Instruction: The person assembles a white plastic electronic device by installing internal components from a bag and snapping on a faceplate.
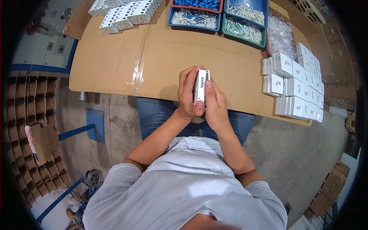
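My left hand point(186, 92) and right hand point(217, 109) are curled in from opposite sides, gripping a slim white block point(201, 85) at the near edge of the tabletop point(172, 57); two-sided squeeze probably keeps it square. White boxes point(301, 82) stacked right, white units point(128, 17) in rows far left, likely for easy counting. Trays at the back, presumably for reach: red tray point(195, 10) with blue parts point(197, 4), blue trays point(193, 29) and green tray point(243, 43) with pale plugs point(193, 19), reddish bin point(268, 46) with crinkled clear plastic point(281, 36).

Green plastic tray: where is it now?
In the head view, the green plastic tray sits right of centre, beyond the bare right hand, just left of clear crinkled plastic.
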`<state>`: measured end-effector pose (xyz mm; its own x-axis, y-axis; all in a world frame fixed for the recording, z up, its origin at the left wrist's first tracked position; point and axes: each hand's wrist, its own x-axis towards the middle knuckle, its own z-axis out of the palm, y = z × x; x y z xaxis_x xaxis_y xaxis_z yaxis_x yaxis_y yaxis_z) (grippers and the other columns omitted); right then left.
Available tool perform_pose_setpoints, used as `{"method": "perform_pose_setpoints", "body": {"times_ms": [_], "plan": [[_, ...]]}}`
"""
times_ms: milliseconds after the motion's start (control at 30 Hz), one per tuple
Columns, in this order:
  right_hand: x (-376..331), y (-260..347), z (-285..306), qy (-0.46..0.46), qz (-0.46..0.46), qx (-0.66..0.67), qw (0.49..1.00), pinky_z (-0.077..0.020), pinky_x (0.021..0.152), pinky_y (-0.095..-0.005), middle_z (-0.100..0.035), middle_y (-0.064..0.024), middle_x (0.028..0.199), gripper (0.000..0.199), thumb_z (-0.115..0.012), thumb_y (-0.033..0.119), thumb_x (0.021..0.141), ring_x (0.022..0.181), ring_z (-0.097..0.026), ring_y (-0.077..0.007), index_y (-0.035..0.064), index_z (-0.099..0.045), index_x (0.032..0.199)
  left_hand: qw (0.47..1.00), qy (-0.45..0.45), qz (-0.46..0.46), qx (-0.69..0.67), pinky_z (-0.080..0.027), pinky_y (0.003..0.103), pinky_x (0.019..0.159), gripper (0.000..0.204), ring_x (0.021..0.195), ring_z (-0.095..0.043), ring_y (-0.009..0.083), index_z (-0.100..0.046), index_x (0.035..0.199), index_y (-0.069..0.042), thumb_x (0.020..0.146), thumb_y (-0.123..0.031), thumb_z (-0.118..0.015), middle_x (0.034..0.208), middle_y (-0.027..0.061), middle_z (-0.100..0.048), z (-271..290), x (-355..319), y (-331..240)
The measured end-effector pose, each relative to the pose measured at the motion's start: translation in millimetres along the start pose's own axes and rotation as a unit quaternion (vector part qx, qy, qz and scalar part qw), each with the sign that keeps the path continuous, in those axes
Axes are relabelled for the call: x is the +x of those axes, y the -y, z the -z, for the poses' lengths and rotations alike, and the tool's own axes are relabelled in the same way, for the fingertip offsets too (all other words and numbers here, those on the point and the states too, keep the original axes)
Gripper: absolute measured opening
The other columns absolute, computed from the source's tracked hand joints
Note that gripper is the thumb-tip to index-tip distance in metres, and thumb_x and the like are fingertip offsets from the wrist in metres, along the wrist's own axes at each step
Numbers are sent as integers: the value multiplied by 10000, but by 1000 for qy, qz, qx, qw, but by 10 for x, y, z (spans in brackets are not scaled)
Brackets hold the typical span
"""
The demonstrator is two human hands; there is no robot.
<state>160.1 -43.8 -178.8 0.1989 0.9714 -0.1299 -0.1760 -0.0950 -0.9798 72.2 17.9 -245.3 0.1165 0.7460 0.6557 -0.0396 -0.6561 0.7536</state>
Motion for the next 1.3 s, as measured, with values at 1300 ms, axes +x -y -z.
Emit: {"method": "perform_pose_setpoints", "body": {"times_ms": [1300], "plan": [[304,-210,474,65,284,-218,932,-448,1055,-418,-507,-230,1405,791,-520,602,1008,1258,-550,-384,-13,-486,1504,759,13,567,-318,-512,335,974,599,1159,-608,167,-425,1467,-125,1085,-584,-377,1258,67,-588,-176,279,-557]]}}
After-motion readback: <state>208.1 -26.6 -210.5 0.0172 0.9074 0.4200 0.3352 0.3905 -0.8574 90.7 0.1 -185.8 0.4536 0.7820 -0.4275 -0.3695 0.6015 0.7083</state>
